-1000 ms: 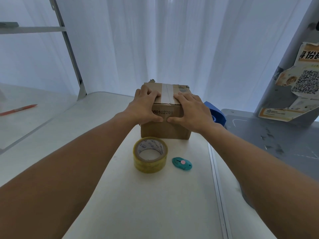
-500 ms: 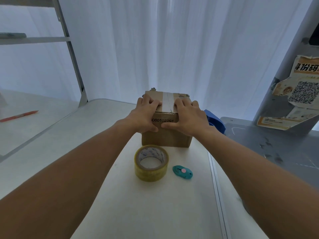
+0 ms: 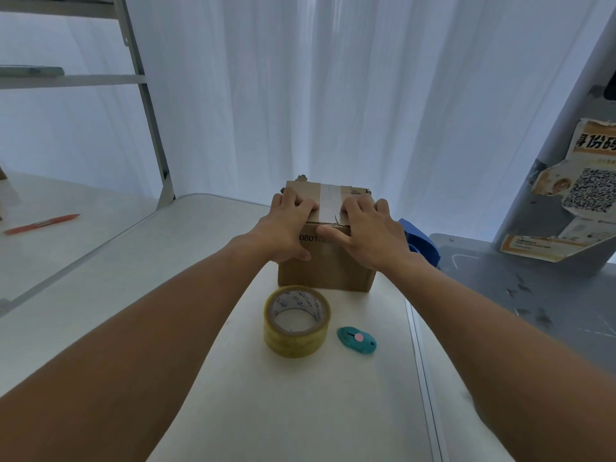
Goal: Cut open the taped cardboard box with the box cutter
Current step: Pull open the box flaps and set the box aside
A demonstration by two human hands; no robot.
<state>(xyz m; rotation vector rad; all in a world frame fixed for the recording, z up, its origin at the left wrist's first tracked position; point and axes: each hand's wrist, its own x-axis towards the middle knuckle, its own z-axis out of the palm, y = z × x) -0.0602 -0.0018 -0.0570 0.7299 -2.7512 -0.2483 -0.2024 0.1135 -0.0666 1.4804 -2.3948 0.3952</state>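
Observation:
A small brown cardboard box (image 3: 325, 275) stands on the white table (image 3: 206, 255), with a strip of pale tape (image 3: 328, 203) running down the middle of its top. My left hand (image 3: 286, 225) lies on the box's top left edge, fingers on top and thumb down the front. My right hand (image 3: 370, 231) presses the top right edge the same way, its thumb across the front over the printed number. The teal box cutter (image 3: 356, 340) with a pink button lies on the table in front of the box, untouched.
A roll of yellowish packing tape (image 3: 296, 321) stands just left of the cutter. A blue tape dispenser (image 3: 420, 240) sits behind my right wrist. A grey surface (image 3: 533, 295) adjoins the table on the right. A red pen (image 3: 41, 223) lies far left.
Both hands stay pressed on the box top. The right thumb has slid left across the front. The camera view has tilted slightly upward.

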